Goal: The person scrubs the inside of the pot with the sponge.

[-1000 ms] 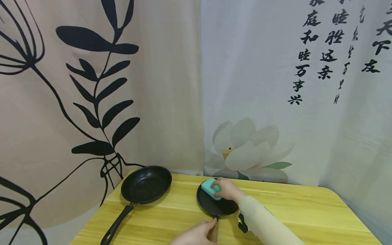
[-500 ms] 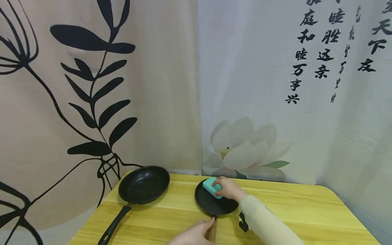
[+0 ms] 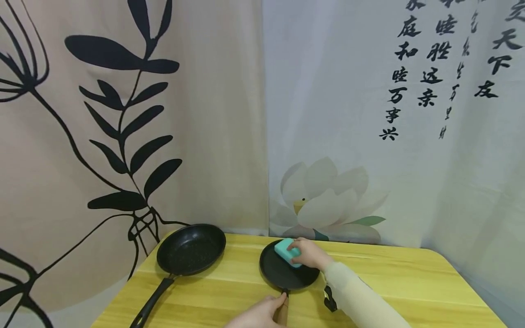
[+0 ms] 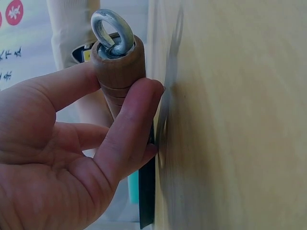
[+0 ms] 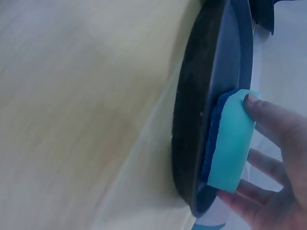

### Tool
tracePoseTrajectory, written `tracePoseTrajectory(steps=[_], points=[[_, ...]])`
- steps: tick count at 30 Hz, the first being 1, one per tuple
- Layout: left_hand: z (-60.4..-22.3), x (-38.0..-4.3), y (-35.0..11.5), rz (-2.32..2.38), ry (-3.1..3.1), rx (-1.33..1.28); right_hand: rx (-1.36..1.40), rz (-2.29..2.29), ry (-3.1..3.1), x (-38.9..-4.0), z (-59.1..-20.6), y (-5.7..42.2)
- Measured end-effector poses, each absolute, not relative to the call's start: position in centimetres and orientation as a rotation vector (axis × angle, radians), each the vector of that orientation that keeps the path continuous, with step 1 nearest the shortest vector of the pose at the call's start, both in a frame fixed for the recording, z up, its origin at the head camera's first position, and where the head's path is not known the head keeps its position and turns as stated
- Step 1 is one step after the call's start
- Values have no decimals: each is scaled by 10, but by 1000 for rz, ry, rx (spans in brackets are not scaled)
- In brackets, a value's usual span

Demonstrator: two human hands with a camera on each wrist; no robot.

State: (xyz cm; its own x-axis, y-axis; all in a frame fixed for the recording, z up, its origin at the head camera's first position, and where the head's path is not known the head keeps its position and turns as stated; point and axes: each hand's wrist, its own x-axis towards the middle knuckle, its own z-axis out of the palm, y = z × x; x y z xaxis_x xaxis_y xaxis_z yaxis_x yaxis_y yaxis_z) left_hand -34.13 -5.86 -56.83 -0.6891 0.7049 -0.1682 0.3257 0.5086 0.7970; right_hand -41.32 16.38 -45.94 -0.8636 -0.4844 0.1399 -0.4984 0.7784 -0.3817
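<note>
A small black frying pan (image 3: 272,269) rests on the table with its wooden handle (image 4: 120,72) toward me. My left hand (image 3: 260,313) grips that handle between thumb and fingers; a metal ring caps the handle's end in the left wrist view. In the pan lies a turquoise sponge (image 5: 233,141) with a dark blue scouring side turned down against the pan's surface. My right hand (image 3: 308,253) pinches the sponge, thumb on one end and fingertips on the other. The right wrist view shows the sponge just inside the pan's rim (image 5: 192,120).
A larger black frying pan (image 3: 193,250) stands at the table's left, its black handle (image 3: 152,300) pointing toward me. The wood-grain table (image 3: 389,282) ends at a curtain (image 3: 225,136) printed with plants and characters. A dark strap piece (image 3: 329,298) shows by the right sleeve.
My right hand has moved the sponge slightly to the right within the small pan. The left hand keeps its hold on the handle. The head view has shifted a little.
</note>
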Motion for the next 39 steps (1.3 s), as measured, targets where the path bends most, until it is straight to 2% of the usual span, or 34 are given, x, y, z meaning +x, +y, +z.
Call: tracePoseTrajectory(steps=[12,39], points=[[-566,-337,-57,1095,2272,800,882,633,-2908,-408,-460,181],[-567,-339,-58,1096,2263,757,932,579,-2922,-383,-459,186]])
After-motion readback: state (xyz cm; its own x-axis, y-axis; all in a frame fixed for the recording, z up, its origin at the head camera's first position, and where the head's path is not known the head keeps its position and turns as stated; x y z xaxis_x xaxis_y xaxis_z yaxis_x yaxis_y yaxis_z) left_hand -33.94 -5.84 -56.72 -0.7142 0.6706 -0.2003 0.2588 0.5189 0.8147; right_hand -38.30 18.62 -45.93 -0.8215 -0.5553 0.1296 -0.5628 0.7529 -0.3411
